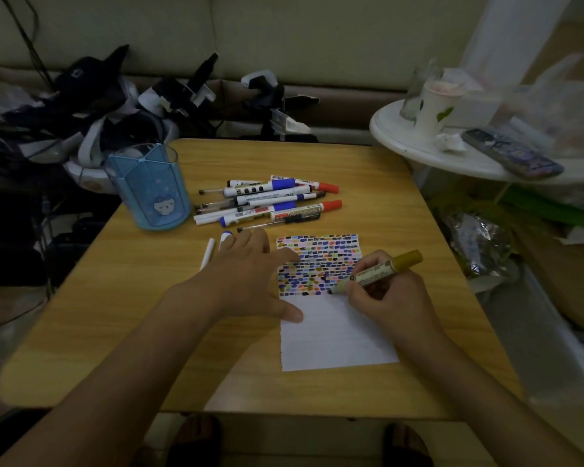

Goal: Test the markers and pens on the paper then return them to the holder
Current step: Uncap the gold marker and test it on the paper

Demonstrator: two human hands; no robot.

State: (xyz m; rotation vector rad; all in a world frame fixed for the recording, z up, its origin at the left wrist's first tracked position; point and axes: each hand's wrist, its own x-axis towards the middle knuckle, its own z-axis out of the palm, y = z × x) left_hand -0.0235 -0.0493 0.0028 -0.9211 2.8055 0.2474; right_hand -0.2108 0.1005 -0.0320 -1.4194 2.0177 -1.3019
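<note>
Presently, the right hand gripped a yellow marker, tip on the paper. The left hand, fingers spread flat, pressed the paper's left edge. Remaining pens lay heaped beside the blue holder on the tabletop.

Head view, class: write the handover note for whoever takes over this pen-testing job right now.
Right hand grips the gold marker, tip on the paper.
Left hand lies flat, holding the paper's left edge.
Pile of pens lies beside the blue holder; two more lie by the left fingers.
Done: the paper's top half is full of marks.
Left: finish testing, return all pens to the holder.
</note>
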